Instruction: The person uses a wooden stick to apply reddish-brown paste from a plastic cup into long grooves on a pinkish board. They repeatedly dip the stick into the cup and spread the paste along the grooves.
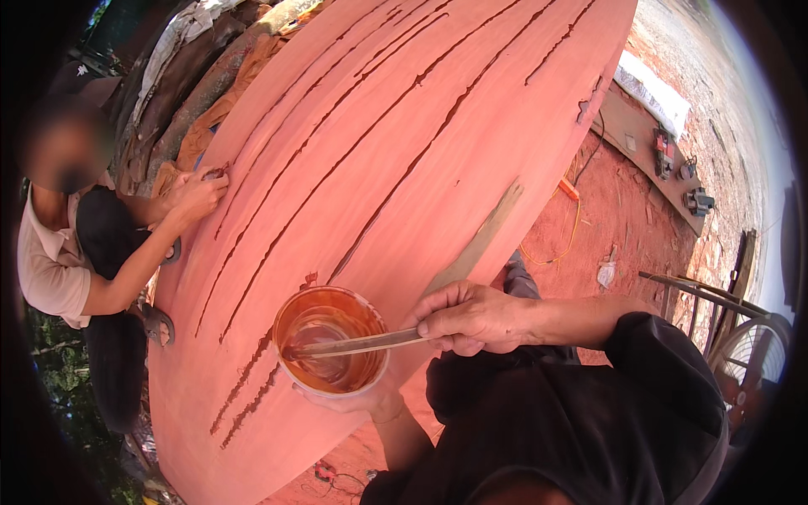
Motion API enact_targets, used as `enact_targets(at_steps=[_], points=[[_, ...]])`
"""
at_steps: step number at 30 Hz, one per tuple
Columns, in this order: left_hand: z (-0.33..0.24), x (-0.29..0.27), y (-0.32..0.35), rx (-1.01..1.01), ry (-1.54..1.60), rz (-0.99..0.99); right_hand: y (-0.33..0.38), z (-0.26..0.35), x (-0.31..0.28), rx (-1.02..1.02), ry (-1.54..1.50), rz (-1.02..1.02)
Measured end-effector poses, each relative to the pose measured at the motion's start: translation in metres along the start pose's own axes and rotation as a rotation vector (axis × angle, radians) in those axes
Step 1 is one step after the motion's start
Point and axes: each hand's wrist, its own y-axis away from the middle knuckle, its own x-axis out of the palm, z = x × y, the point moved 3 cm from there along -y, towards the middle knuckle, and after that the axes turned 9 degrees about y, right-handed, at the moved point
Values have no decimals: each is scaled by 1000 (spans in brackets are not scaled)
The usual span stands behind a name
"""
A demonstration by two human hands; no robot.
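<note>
My left hand [353,400] cups a clear plastic cup [331,338] of thick amber-brown paste from below, held against a large reddish-pink curved wooden hull [404,126]. My right hand [471,318] grips a flat wooden stick [358,343] whose tip lies in the paste. Dark filled seams [337,160] run lengthwise along the hull, some just left of the cup.
A co-worker crouches at the left, a hand [198,192] pressed on the hull's edge. Tarps and cloth [194,76] are piled at the upper left. Red dirt ground [623,210] at right holds an orange cord, a plank with tools [673,168] and a fan [753,353].
</note>
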Motion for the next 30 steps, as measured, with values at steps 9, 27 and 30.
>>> enact_targets(at_steps=[9, 27, 30], points=[[6, 116, 38, -256, 211, -127, 36, 107, -106, 88, 216, 53], [37, 178, 72, -255, -157, 26, 60, 184, -198, 5, 58, 12], [52, 168, 80, -512, 330, -196, 55, 211, -220, -64, 152, -140]])
